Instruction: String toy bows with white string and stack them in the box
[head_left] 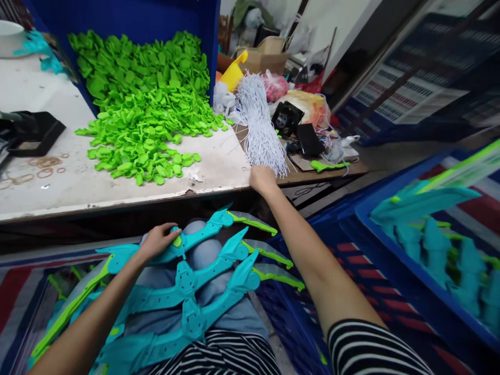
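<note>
Reaching forward, my right hand (262,178) closes on the near ends of the white cord bundle (260,125), whose length runs away up the table (117,187), while my left hand (158,240) pins a teal toy piece (203,234) on my lap.

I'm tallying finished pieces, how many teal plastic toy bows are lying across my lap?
3 teal plastic toy bows: top one under the left hand, middle, lowest. More may be hidden beneath.

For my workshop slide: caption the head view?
Left hand presses a teal toy piece on the lap; right hand reaches white cords.
</note>
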A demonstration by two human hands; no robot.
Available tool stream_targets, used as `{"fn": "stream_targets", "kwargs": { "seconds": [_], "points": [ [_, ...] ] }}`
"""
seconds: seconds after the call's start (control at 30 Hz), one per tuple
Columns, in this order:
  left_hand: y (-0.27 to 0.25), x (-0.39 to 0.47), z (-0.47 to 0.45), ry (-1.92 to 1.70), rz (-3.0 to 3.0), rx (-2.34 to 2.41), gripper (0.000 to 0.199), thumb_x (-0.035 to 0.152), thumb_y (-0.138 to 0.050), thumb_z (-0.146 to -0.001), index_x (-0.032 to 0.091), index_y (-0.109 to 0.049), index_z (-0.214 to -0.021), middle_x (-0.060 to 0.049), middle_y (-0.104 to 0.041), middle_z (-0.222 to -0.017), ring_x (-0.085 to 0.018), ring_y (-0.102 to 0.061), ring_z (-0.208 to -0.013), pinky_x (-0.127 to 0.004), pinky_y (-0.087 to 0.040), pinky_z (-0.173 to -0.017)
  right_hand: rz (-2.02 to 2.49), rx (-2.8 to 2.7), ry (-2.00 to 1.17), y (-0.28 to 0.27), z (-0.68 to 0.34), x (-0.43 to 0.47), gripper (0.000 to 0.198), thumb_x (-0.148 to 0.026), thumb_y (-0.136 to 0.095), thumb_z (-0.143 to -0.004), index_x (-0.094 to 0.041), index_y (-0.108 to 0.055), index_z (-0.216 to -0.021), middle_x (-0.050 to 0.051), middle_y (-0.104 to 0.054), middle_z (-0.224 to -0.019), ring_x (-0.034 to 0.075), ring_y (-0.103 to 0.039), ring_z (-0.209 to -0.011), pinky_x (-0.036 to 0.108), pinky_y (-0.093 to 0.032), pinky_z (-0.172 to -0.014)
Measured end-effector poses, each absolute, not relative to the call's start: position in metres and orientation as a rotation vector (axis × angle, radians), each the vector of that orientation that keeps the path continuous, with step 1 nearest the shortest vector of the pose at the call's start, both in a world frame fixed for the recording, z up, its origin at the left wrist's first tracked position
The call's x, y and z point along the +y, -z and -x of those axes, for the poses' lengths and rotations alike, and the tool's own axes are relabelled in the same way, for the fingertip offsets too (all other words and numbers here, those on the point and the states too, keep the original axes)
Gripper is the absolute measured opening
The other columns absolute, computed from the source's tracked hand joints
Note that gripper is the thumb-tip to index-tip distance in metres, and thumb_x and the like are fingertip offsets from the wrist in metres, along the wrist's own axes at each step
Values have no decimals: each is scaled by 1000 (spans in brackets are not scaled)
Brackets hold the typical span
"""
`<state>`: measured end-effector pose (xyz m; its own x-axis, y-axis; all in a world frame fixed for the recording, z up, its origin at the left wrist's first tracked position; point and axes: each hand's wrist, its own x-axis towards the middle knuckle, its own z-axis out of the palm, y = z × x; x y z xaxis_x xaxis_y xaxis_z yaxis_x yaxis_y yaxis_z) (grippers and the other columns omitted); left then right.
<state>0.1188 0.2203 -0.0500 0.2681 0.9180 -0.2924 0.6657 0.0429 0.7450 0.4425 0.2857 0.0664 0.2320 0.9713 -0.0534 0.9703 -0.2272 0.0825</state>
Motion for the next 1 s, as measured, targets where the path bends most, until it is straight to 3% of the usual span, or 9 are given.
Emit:
{"fn": "stream_targets", "kwargs": {
  "seconds": [0.2, 0.3, 0.37, 0.5, 0.57, 0.63, 0.77, 0.87, 1.0],
  "points": [
    [35, 210, -130, -744, -2018, 1576, 35, 46, -53, -75, 17, -69, -86, -13, -70, -95, -28, -63, -94, -40, -48, -88, -2394, 1851, 14, -72, -440, 292, 42, -3, -46, -80, 1, -56, -120, 27, -64, -111, 30, -59, -110, 37, -45, -90],
    [24, 193, -156, -939, -2111, 1448, 30, 41, -49, -82, 18, -68, -85, -11, -69, -89, -25, -63, -90, -39, -48, -86, -2517, 1940, 59, -69, -451, 257, 44, -2, -47, -76, 0, -56, -119, 23, -67, -104, 30, -61, -103, 36, -46, -86],
    [23, 178, -181, -841, -2042, 1243, 30, 41, -50, -83, 19, -68, -92, -10, -69, -92, -23, -64, -89, -36, -50, -83, -2582, 2062, 429, -60, -461, 215, 38, -6, -51, -74, -5, -63, -110, 14, -70, -90, 24, -64, -86, 32, -48, -77],
    [34, 159, -228, -507, -1779, 1007, 40, 41, -56, -79, 16, -64, -110, -12, -67, -111, -25, -63, -100, -36, -49, -88, -2189, 2004, 1859, -31, -478, 115, 23, -26, -61, -68, -11, -69, -84, 1, -64, -67, 12, -56, -59, 24, -45, -60],
    [39, 157, -239, -426, -1661, 994, 40, 41, -57, -79, 15, -65, -108, -12, -68, -110, -24, -62, -99, -36, -47, -88, -2195, 1869, 2165, -15, -486, 78, 23, -33, -67, -63, -12, -67, -74, 0, -63, -63, 11, -55, -57, 24, -44, -58],
    [44, 162, -245, -338, -1511, 971, 39, 46, -56, -79, 15, -68, -99, -9, -71, -98, -22, -63, -89, -32, -49, -80, -2623, 1797, 2074, 0, -491, 59, 24, -36, -69, -63, -14, -66, -72, 1, -64, -65, 12, -56, -59, 24, -45, -60],
    [55, 176, -264, -128, -1170, 918, 43, 55, -61, -75, 13, -70, -77, -3, -66, -63, -15, -58, -60, -25, -44, -57, -3412, 1786, 1226, 27, -495, 63, 23, -38, -62, -69, -16, -67, -75, 4, -68, -71, 16, -60, -63, 29, -48, -64],
    [66, 187, -290, -80, -963, 932, 30, 42, -72, -72, 12, -69, -76, -2, -65, -60, -13, -57, -55, -23, -44, -55, -3458, 1902, 810, 43, -493, 76, 21, -35, -58, -74, -18, -68, -75, 6, -70, -76, 18, -63, -68, 30, -49, -66],
    [81, 196, -323, -16, -789, 886, 15, 23, -72, -75, 10, -69, -83, -6, -68, -66, -15, -64, -64, -27, -51, -65, -3374, 1996, 717, 55, -492, 80, 18, -31, -54, -77, -19, -68, -75, 5, -69, -75, 19, -63, -69, 29, -50, -65]
  ]
}}
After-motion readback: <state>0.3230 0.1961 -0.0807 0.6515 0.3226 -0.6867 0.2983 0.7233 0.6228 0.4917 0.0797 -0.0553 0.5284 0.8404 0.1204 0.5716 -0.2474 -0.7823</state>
